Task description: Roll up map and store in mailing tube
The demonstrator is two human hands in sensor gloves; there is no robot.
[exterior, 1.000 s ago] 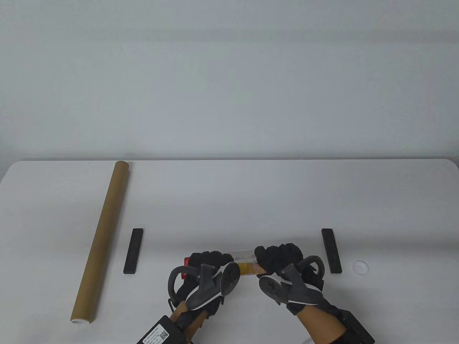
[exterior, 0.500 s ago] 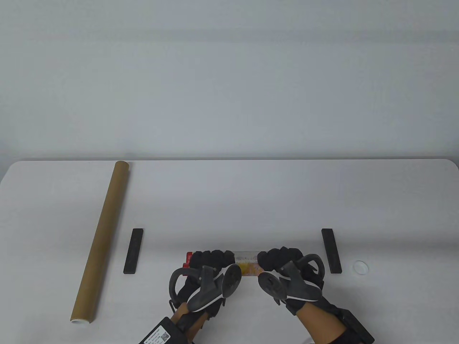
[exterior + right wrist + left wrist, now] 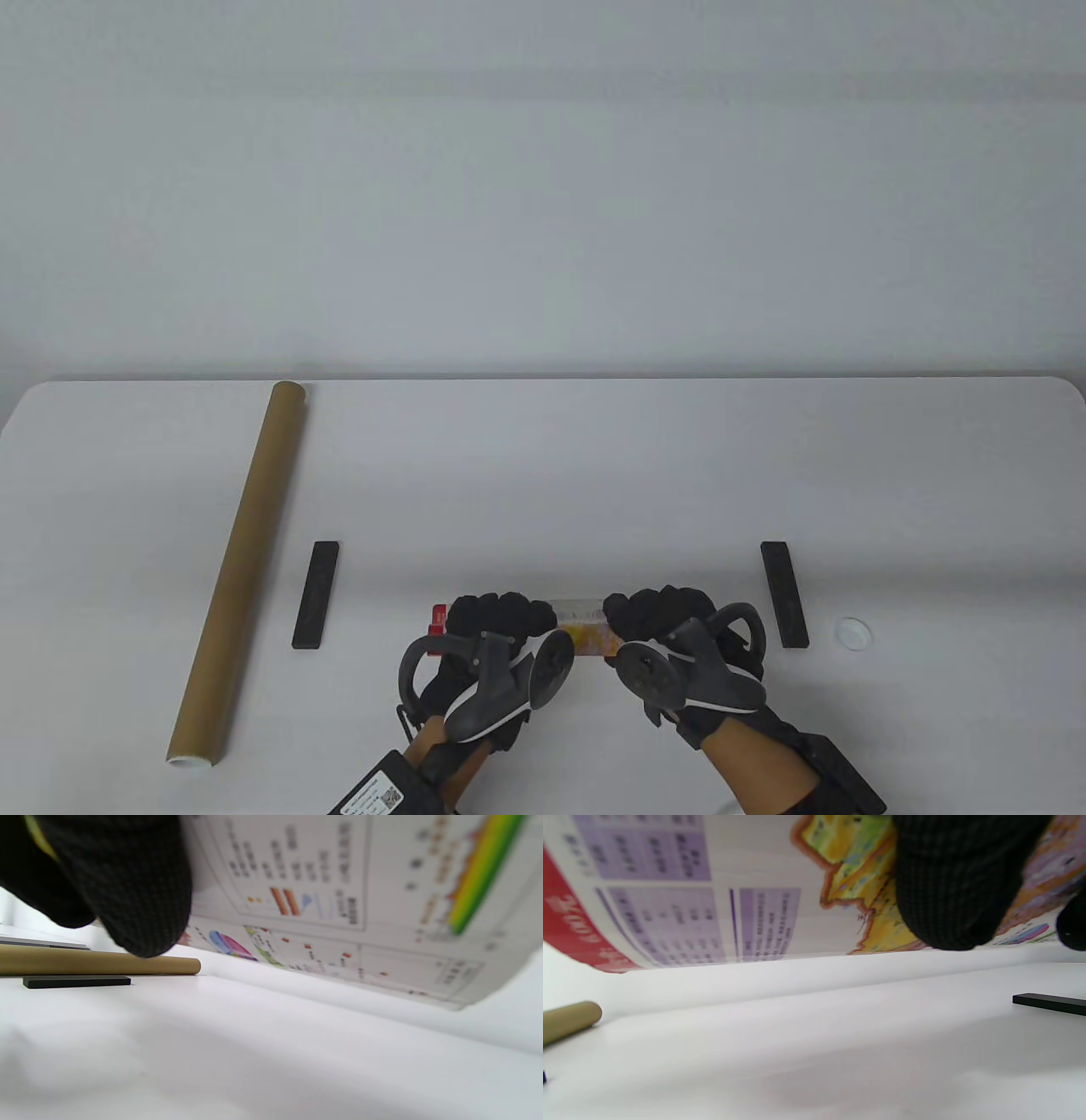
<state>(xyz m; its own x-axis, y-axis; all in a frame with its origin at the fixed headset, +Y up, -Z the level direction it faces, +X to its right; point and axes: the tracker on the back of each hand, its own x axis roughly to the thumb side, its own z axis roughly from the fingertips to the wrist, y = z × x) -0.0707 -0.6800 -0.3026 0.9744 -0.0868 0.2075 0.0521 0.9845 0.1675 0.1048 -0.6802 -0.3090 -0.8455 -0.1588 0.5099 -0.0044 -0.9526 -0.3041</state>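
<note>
White and matte, the surface (image 3: pixel 543 475) fills the lower half of the table view, with a plain pale wall behind it. On it you have one map (image 3: pixel 585 632), one mailing tube (image 3: pixel 239 567), two black bars and one small white cap (image 3: pixel 853 631).

The map is rolled into a short cylinder lying crosswise near the front edge, between your two hands. Your left hand (image 3: pixel 492 624) curls its fingers over the left part of the roll, where a red end of the map pokes out beside the knuckles. Your right hand (image 3: pixel 666 615) curls over the right part in the same way. Only a short stretch of yellow and pale print shows between them. In the wrist views, your gloved fingertips (image 3: pixel 950 887) press against the printed paper, which curves just above the surface.

The brown cardboard mailing tube lies at the far left, well apart from the roll, running from near the front edge toward the back. The left black bar (image 3: pixel 316 595) lies between the tube and your left hand. The right black bar (image 3: pixel 784 594) lies just beyond your right hand, with the cap near it on the outer side.
</note>
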